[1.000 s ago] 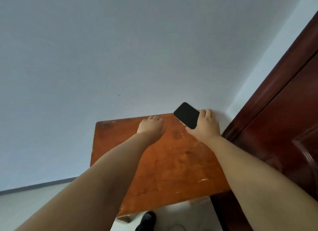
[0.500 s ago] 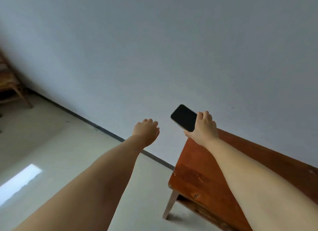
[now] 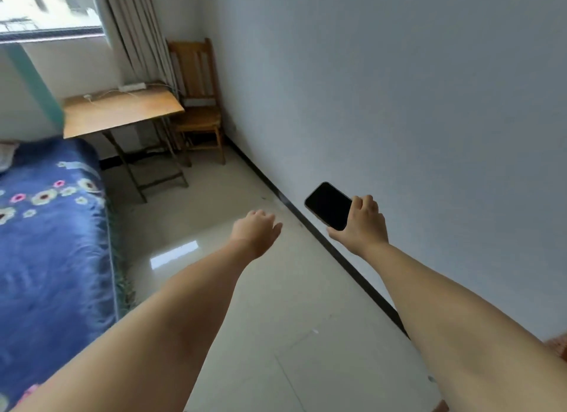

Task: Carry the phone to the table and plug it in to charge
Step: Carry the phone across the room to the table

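My right hand (image 3: 362,227) grips a black phone (image 3: 328,205) by its lower end, screen dark and facing me, held out in the air near the white wall. My left hand (image 3: 256,232) is stretched forward beside it, empty, fingers loosely curled and apart. Far across the room stands a light wooden table (image 3: 122,112) under the window. A white power strip (image 3: 132,87) lies at its back edge and a white charging cable (image 3: 95,96) runs from it along the tabletop.
A wooden chair (image 3: 198,105) stands right of the table against the wall. A bed with a blue flowered cover (image 3: 46,227) fills the left side. Glossy tiled floor (image 3: 221,191) runs between bed and wall. A curtain (image 3: 138,34) hangs by the window.
The view has swung left, away from the reddish table and door, toward the room with the bed and far table. The phone stays in my right hand; both arms remain stretched forward.
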`<state>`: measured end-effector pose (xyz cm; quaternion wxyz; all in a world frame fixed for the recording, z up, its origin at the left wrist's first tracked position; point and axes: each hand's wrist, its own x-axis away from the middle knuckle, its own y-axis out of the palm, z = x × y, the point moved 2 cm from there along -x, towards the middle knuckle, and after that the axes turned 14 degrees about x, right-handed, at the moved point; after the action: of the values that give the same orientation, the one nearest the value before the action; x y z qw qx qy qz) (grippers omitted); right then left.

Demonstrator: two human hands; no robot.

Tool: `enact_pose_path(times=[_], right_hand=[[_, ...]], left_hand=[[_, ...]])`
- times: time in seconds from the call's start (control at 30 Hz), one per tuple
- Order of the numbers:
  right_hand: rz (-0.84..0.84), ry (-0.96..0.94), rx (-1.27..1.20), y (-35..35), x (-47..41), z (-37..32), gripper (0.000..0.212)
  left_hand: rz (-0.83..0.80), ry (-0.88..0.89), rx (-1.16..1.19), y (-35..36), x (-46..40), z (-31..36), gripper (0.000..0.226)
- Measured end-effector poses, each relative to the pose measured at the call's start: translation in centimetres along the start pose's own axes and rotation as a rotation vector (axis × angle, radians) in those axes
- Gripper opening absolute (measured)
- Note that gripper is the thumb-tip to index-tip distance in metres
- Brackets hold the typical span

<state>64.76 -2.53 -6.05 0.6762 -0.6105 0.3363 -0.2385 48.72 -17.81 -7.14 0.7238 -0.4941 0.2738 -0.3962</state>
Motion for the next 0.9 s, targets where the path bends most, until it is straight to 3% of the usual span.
enact_pose_path(times=[0.37, 0.67, 0.9], right_hand=[[-0.018, -0.358, 0.029, 3.9, -13.9, -18.4, 0.073], [-0.013, -0.459, -0.023, 6.1, -29.7, -27.7, 0.074], [-0.021, -0.629, -0.028, 8.7, -40.3, -40.0, 0.071]], left_hand=[[0.128, -0.286, 0.022, -5.2, -6.3, -17.8, 0.038], [0.203, -0.448, 0.058, -8.5, -16.4, -27.2, 0.038], [0.242, -0.59, 0.056, -11.9, -23.1, -39.1, 0.037]])
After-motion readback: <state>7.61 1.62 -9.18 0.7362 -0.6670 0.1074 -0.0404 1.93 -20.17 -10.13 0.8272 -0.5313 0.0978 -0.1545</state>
